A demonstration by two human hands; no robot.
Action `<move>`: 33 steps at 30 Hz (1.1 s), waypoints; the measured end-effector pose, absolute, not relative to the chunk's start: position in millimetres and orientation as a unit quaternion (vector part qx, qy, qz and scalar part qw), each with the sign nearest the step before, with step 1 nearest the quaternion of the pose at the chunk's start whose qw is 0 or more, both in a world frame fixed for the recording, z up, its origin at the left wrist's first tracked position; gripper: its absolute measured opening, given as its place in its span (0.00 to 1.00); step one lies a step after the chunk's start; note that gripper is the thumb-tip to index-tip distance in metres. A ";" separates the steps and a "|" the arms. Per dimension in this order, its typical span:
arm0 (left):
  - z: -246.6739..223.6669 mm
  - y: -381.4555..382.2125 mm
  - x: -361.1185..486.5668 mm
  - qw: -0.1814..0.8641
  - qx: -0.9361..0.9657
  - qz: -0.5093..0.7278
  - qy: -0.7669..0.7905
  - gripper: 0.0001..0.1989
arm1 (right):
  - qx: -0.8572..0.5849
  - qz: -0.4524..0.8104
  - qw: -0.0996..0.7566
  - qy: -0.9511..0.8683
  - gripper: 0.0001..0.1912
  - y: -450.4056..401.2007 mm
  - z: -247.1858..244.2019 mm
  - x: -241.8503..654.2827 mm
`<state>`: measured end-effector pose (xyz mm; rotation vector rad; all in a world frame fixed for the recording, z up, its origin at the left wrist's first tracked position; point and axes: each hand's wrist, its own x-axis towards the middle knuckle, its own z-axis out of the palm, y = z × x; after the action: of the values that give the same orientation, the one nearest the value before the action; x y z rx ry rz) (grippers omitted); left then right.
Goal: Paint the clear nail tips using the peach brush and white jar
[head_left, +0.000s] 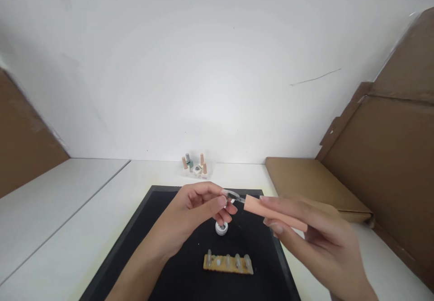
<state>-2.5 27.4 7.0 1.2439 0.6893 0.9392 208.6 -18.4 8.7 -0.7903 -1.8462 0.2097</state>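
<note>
Head view: the left hand [200, 206] pinches a clear nail tip [229, 194] between thumb and fingertips, and the right hand [318, 228] grips a peach-handled polish brush [271, 213] with the thumb on the near side and fingers along the far side. The nail tip sits just beyond the left hand's fingertips, raised above the black mat [183, 276], so the left hand is the one on it and the right hand lies to its right, a brush length away. The relation that matters is the line between the two: the brush's long axis runs from its handle end at the near right toward the far left, sloping slightly, and its narrow end meets or overlaps the right end of the nail tip; whether they truly touch cannot be told. The nail tip's own long axis runs roughly left to right, almost in line with the brush. Below the left hand's fingers a small white jar [221, 230] stands on the mat, and nearer lies a yellow strip [219, 269] bearing more clear nail pieces [238, 261]. At the far side of the white counter [108, 215], by the wall, a clear holder [210, 170] carries small polish bottles [204, 168].
</note>
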 end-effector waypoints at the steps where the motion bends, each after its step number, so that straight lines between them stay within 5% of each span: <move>1: 6.9 27.5 -2.6 0.658 0.549 0.415 0.305 0.09 | -0.332 0.083 0.531 -0.775 0.22 -18.3 8.6 208.5; 15: 8.5 26.9 -2.5 0.672 0.534 0.422 0.292 0.07 | -0.331 0.055 0.504 -0.796 0.22 -21.4 10.1 212.6; 25: 5.3 25.8 -8.3 0.680 0.532 0.416 0.285 0.05 | -0.293 0.091 0.584 -0.751 0.19 -23.6 7.2 211.8; 33: 5.8 28.5 -6.4 0.687 0.534 0.408 0.276 0.06 | -0.294 0.012 0.537 -0.791 0.21 -22.9 12.4 211.7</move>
<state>-6.4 28.5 5.8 1.1947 0.6185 0.9126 211.7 -22.9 12.4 -0.7002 -1.8822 0.0281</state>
